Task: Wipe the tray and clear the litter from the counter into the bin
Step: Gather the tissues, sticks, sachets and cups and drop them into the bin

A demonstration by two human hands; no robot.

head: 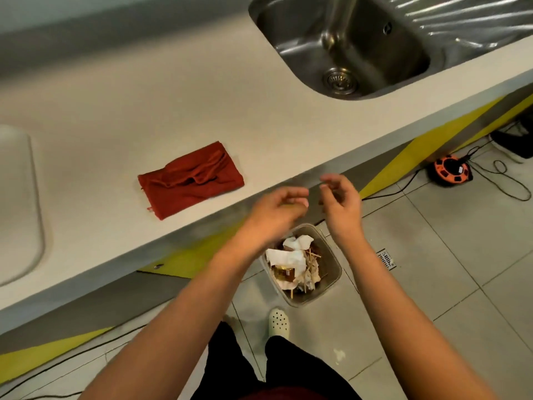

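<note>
A small grey bin (331,256) stands on the floor below the counter edge, filled with crumpled white tissue, wooden sticks and a small jar. Both my hands hover above it, just off the counter's front edge. My left hand (277,210) has loosely curled fingers and holds nothing I can see. My right hand (341,199) is beside it, fingers relaxed and bent, also with nothing in it. A folded red cloth (190,179) lies on the white counter (259,116) left of the hands. The pale tray (17,203) sits at the counter's far left, partly cut off.
A steel sink (346,44) with drainer is set in the counter at the back right. On the tiled floor are a floor drain (387,258), an orange cable reel (450,170) with cords, and my white clog (279,323) next to the bin.
</note>
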